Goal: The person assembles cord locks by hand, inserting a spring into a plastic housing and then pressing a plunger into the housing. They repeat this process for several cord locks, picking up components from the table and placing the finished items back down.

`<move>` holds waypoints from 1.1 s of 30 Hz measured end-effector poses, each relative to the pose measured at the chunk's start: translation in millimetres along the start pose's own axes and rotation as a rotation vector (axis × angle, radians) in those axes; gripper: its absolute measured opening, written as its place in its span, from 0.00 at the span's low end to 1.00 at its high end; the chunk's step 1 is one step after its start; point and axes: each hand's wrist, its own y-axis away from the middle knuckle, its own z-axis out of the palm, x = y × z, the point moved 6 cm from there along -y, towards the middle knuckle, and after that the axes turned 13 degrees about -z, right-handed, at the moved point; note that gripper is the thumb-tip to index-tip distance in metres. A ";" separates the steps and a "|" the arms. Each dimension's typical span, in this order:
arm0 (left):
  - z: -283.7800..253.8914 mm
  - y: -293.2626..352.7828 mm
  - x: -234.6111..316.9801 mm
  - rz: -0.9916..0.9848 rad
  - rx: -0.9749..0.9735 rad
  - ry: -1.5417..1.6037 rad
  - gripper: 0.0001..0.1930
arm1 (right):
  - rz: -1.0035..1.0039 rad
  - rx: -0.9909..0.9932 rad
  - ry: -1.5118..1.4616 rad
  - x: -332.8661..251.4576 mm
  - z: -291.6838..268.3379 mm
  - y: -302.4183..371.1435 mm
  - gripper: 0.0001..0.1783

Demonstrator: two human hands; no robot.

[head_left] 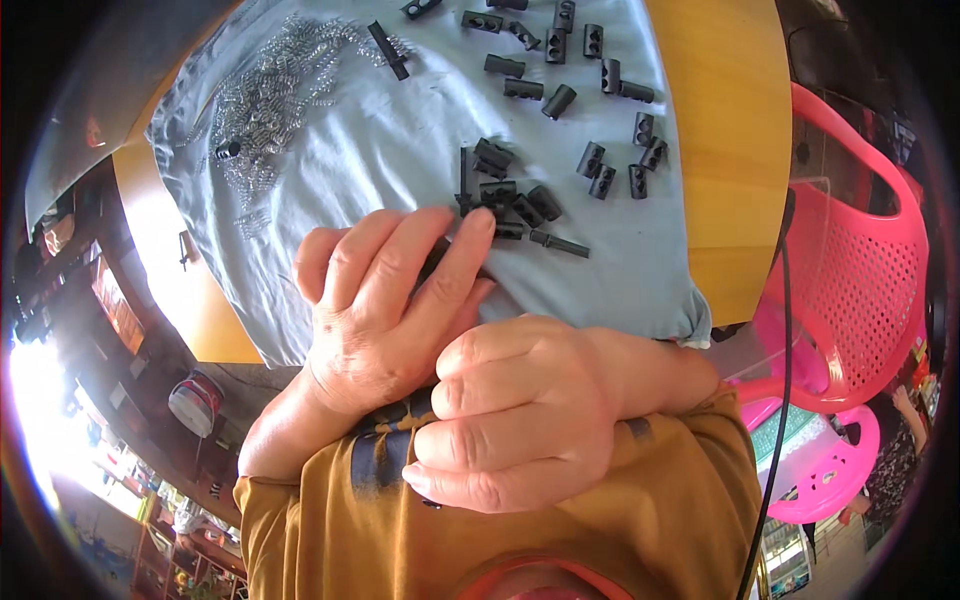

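My left hand (385, 300) lies at the near edge of the blue-grey cloth (370, 130), palm down with bent fingers. Between its fingers shows a dark piece, apparently a black plastic part (430, 262), mostly hidden beneath the hand. The index fingertip reaches a small cluster of black cylinders with round holes (497, 193). A thin black pin (560, 244) lies just right of that cluster, and another pin (463, 175) points away from me. Close to my body, my right hand (520, 415) is closed in a fist; whatever it may hold is hidden.
A heap of metal springs (265, 110) spreads over the cloth's far left, with a black pin (388, 50) beside it. More holed black cylinders (523, 88) lie scattered at the far right. The cloth covers a yellow wooden table (725, 150). Pink plastic chairs (865, 260) stand at the right.
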 end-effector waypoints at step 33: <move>-8.5 9.2 -0.6 0.009 0.020 0.022 0.13 | 0.001 -0.012 0.025 -0.1 -1.0 -1.8 0.05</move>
